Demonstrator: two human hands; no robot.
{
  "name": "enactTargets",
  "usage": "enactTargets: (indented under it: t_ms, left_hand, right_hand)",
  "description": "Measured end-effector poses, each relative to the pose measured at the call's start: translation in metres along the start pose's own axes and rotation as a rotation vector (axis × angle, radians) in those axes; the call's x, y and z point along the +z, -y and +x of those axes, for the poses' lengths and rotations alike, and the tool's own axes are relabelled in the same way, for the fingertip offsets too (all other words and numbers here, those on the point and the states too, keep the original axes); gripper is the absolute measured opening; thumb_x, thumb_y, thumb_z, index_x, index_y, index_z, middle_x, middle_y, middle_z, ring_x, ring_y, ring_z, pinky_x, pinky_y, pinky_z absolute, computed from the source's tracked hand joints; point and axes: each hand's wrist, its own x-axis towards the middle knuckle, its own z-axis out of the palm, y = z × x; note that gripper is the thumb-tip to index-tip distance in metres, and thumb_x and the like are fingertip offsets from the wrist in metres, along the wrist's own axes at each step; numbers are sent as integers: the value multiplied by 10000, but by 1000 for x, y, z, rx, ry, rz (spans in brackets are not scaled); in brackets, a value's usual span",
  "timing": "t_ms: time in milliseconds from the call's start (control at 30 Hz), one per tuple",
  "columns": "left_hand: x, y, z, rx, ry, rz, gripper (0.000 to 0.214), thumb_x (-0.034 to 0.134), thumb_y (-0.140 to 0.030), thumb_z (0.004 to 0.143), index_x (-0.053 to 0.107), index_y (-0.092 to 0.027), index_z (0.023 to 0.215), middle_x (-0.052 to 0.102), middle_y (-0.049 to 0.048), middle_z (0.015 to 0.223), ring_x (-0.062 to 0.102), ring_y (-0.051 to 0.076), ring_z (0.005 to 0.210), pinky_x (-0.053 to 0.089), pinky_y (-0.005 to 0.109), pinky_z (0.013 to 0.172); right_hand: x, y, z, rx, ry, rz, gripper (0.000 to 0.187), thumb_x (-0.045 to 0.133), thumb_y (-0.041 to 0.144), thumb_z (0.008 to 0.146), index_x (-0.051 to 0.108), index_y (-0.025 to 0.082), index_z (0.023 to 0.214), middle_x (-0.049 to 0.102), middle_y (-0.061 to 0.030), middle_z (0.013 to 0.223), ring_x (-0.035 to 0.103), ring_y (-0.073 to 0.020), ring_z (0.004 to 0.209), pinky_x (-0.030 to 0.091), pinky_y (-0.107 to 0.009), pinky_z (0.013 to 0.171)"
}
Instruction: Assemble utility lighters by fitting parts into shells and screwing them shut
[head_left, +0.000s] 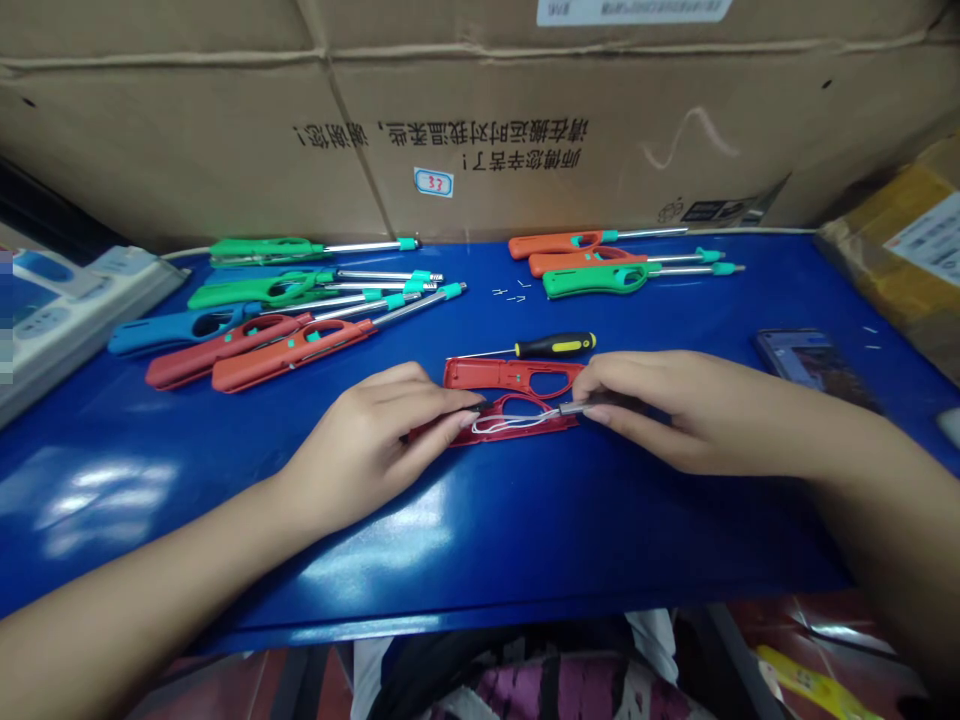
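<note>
In the head view, my left hand [390, 430] pinches a small black part [477, 406] over the left end of an opened red lighter shell half [551, 424]. Thin white wires [510, 424] run from there to a metal lighter tube [574, 407]. My right hand [652, 405] grips that tube near its wired end, at the shell's right. A second red shell half [487, 375] lies just behind, inner side up. Beyond it rests a screwdriver [555, 345] with a black and yellow handle. My fingers hide part of the near shell.
Assembled lighters lie at the back left, among them a green lighter [262, 250] and an orange-red lighter [292, 355]. More, including an orange lighter [555, 243], lie back right. Small pins [517, 297] are scattered between. A phone [814, 365], power strip [82, 310] and cardboard box [480, 100] border the blue table.
</note>
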Motion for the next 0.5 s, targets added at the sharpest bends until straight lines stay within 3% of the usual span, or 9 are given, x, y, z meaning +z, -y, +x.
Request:
enactTargets:
  t_ms: [167,367,500]
  left_hand:
    - [-2,0,-2,-14,-73,9,211,658,-165,963,730,-104,1152,758,63,898,623,149,770,507,274,728]
    - [-1,-1,-1,13,-39,3,195,658,-170,967,730,-107,1137,763,56,920,627,149,795,507,276,747]
    - [0,-1,-1,24,-30,6,186,656,-180,970,733,-100,1118,757,54,883,623,151,776,504,279,732]
  right_hand:
    - [0,1,-1,-51,-29,14,178,475,351,1036,609,239,1069,692,-37,1026,638,-183,860,458,-300,720]
    - [2,-1,1,-143,-53,49,142,496,281,1023,624,229,1058,670,-45,1030,616,-176,904,457,-293,777]
    - [3,-4,1,-125,-52,22,148,501,289,1019,628,230,1068,666,-43,1031,612,-177,901,450,-297,777]
